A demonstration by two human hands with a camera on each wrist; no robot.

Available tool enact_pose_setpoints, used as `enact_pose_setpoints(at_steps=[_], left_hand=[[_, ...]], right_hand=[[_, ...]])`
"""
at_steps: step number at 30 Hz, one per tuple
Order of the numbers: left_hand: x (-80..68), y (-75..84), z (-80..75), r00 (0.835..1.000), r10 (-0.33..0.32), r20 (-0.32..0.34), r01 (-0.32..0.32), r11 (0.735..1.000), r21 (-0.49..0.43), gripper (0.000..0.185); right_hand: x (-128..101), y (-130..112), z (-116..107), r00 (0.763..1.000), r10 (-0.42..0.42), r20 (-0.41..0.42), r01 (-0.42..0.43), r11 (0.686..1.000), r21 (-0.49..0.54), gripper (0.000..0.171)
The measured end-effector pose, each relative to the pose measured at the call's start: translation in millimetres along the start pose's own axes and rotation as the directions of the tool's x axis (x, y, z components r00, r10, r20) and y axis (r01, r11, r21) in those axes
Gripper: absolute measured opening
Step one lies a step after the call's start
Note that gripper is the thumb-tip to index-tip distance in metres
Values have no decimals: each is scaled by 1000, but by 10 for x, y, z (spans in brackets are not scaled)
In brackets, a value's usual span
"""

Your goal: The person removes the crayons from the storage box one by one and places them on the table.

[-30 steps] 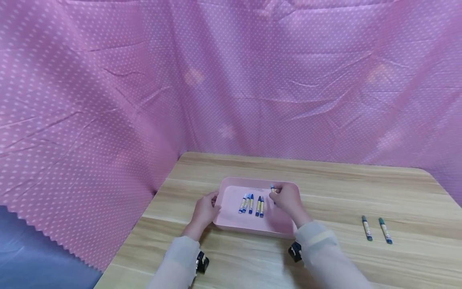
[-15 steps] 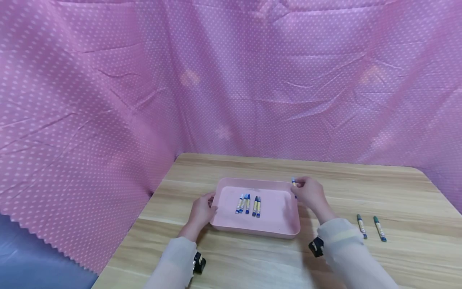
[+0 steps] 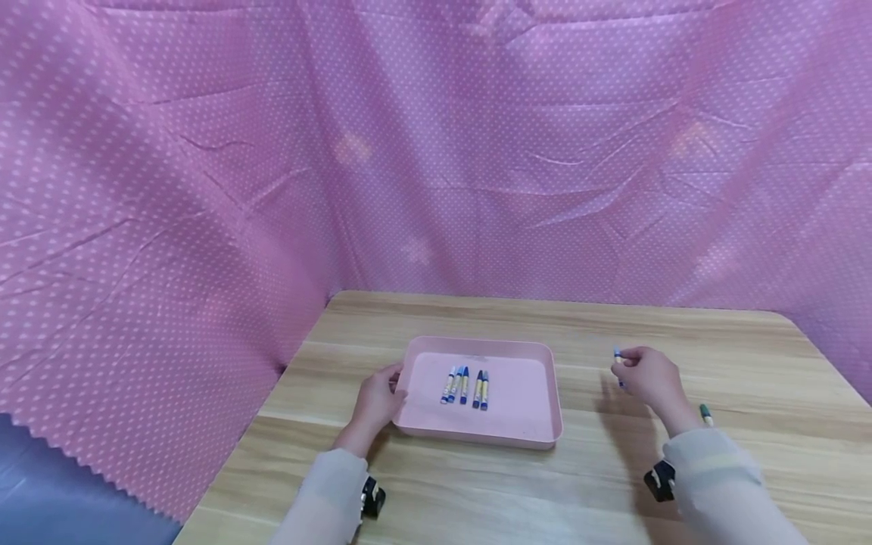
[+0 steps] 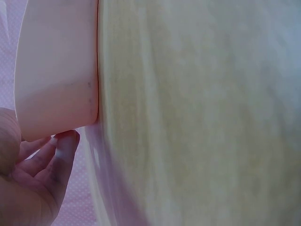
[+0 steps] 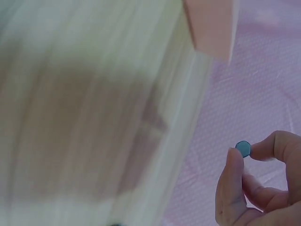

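Observation:
My right hand [image 3: 652,381] pinches a light-blue-tipped crayon [image 3: 618,356] between thumb and fingertips, above the table right of the tray. In the right wrist view only the round end of this crayon [image 5: 243,149] shows. On the left side of the pink tray [image 3: 514,434], my left hand [image 3: 376,397] grips the rim. The left wrist view has its thumb and fingers on either side of the tray wall [image 4: 56,108]. Several crayons [image 3: 465,386] lie inside the tray in two small groups, blue and pale tips pointing away.
A green-tipped crayon [image 3: 706,413] lies on the wooden table [image 3: 436,492], partly hidden by my right forearm. Pink dotted cloth [image 3: 477,151] hangs behind the table and along its left side. Each wrist carries a black camera mount [image 3: 659,480].
My right hand has carried the light-blue-tipped crayon from over the tray out to the right. The grey-tipped crayon on the table is now hidden behind that arm. My left hand stays on the tray.

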State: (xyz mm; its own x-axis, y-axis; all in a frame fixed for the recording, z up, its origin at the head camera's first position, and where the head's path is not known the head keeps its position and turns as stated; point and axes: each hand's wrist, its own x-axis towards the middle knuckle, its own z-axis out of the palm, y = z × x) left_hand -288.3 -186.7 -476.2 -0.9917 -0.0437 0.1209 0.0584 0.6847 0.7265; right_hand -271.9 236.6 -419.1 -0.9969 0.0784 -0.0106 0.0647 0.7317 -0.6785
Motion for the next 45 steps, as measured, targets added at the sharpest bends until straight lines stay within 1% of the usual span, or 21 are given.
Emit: enact_pose_setpoints(at_steps=[3, 9, 11, 17, 21, 24, 28, 35, 41, 45], left_hand=[[-10, -8, -1, 1000, -4, 1, 4, 1000, 7, 49], [-23, -29, -13, 1000, 10, -12, -9, 1000, 19, 49], [-24, -31, -18, 1000, 19, -15, -18, 1000, 21, 48], [-15, -46, -17, 1000, 20, -16, -19, 999, 29, 48], [-6, -50, -15, 1000, 24, -16, -24, 999, 38, 48], [-12, -40, -19, 999, 27, -21, -26, 999, 44, 48], [-25, -26, -22, 999, 32, -25, -31, 998, 54, 48], [-32, -16, -10, 1000, 23, -17, -23, 999, 39, 48], [-30, -17, 19, 1000, 7, -11, -6, 999, 44, 49], [-35, -9, 33, 1000, -10, -5, 10, 999, 52, 49]], right_hand=[[-33, 111, -40, 1000, 2, -12, -2, 999, -37, 46], [-87, 276, -52, 1000, 1, -18, -2, 998, -60, 44], [-103, 322, -45, 1000, -1, -17, 0, 998, -70, 43], [-146, 449, -12, 999, 33, 18, -31, 995, -94, 45], [-179, 520, 38, 1000, 26, 12, -25, 992, -126, 42], [-193, 550, 68, 999, 36, 22, -33, 991, -127, 39], [-204, 574, 95, 996, 67, 57, -60, 991, -120, 36], [-240, 592, 99, 997, 52, 63, -40, 982, -182, 25], [-264, 594, 90, 996, 65, 53, -53, 979, -195, 34], [-273, 598, 70, 996, 67, 64, -53, 979, -198, 38]])
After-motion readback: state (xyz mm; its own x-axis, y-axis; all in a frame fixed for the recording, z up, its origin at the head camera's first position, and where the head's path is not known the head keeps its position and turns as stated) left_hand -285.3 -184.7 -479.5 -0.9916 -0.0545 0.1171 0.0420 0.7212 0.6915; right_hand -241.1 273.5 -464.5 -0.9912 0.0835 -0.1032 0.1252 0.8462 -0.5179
